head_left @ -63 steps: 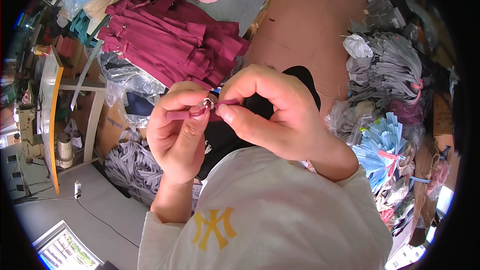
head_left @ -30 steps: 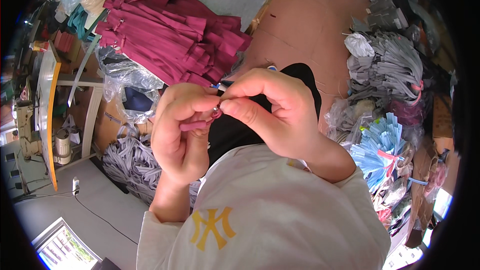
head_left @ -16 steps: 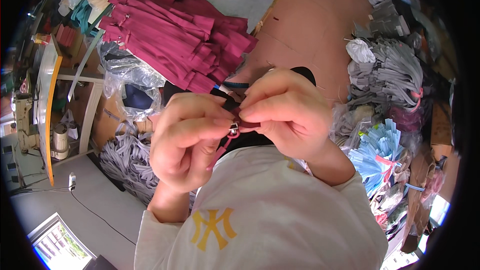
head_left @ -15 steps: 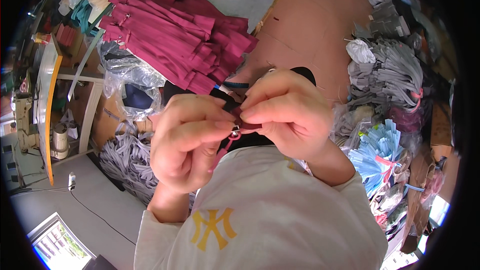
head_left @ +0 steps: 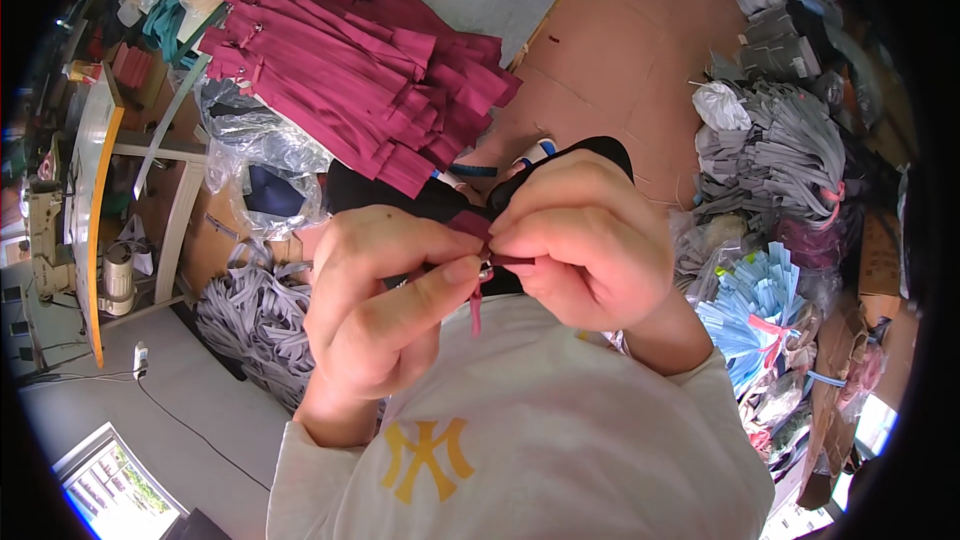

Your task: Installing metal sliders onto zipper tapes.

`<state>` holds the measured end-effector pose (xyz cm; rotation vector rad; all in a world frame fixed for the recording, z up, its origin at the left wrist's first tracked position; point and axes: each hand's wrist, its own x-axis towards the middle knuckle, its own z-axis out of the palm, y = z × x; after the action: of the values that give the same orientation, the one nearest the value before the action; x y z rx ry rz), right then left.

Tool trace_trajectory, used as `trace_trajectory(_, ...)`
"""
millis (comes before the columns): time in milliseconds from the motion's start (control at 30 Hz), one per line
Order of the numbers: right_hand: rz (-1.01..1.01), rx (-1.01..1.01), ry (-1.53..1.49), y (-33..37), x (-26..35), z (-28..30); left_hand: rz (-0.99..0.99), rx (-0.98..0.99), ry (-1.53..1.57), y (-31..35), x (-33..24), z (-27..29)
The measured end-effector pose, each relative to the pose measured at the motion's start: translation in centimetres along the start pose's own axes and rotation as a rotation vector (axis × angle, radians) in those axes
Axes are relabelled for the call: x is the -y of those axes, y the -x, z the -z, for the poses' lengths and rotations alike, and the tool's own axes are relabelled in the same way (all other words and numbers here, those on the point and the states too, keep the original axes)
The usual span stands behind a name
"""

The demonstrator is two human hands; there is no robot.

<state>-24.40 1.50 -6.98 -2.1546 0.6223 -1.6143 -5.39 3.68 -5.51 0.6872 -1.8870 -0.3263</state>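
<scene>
One narrow maroon fabric strap (head_left: 476,315) with a small silver metal fitting (head_left: 486,272) sits mid-scene, pinched by the fingertips of the left hand (head_left: 378,298) and right hand (head_left: 597,240). Its lower end now hangs toward the near side, seemingly freeing the left fingertips to steady the fitting; half a second ago it slanted by the left palm.

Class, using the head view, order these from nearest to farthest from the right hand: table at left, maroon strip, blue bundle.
1. Maroon strip: pinched in the right hand.
2. Blue bundle: lower right.
3. Table: far left.
</scene>
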Motion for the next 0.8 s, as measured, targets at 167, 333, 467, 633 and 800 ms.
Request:
trace_trajectory(167,0.009,-0.024,-0.017,0.1,0.3,-0.5,0.036,-0.037,0.140,0.6,0.0,-0.6)
trace_trajectory(333,-0.008,-0.081,-0.055,0.3,0.6,-0.9,0.110,-0.073,0.299,1.1,0.0,-1.0)
trace_trajectory(467,-0.002,-0.090,-0.081,0.4,0.4,-1.0,0.042,-0.075,0.228,0.8,0.1,-1.1)
trace_trajectory(633,0.028,-0.100,-0.009,0.5,0.3,-0.7,-0.017,-0.042,0.137,0.5,0.2,-1.2)
trace_trajectory(800,0.026,-0.099,-0.064,0.8,0.1,-0.9,0.065,-0.055,0.226,0.8,0.2,-0.9)
